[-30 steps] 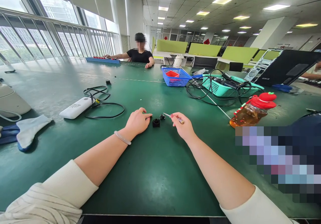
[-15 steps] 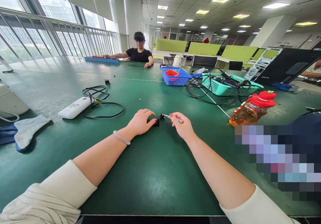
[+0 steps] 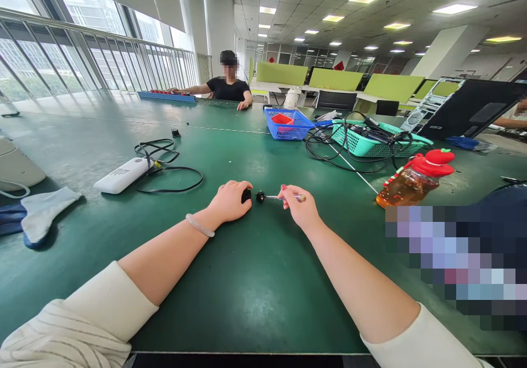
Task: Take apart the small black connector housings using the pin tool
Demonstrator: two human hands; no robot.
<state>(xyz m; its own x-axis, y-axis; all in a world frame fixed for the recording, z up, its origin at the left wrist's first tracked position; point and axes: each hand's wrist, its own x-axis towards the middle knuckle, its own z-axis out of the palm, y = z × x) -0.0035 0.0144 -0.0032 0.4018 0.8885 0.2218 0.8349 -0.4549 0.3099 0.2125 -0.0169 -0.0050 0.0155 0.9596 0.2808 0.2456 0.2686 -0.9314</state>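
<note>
Near the middle of the green table (image 3: 247, 296), my left hand (image 3: 233, 202) is closed around a small black object (image 3: 246, 195), mostly hidden by the fingers. My right hand (image 3: 300, 204) pinches a thin screwdriver-like tool (image 3: 302, 198) with a light handle. Its metal shaft points left, and the tip meets a small dark piece (image 3: 261, 196) between the two hands. A narrow gap separates that piece from the black object.
A white power bank (image 3: 123, 176) with a black cable and a blue-white glove (image 3: 49, 214) lie left. Blue basket (image 3: 288, 124), teal basket (image 3: 358, 140) with cables and red-lidded bottle (image 3: 411, 184) stand right. A person (image 3: 229, 90) sits across the table.
My left hand has closed more around the black object, its thumb now tucked away. The small dark piece and the tool's tip have moved slightly left and down.
</note>
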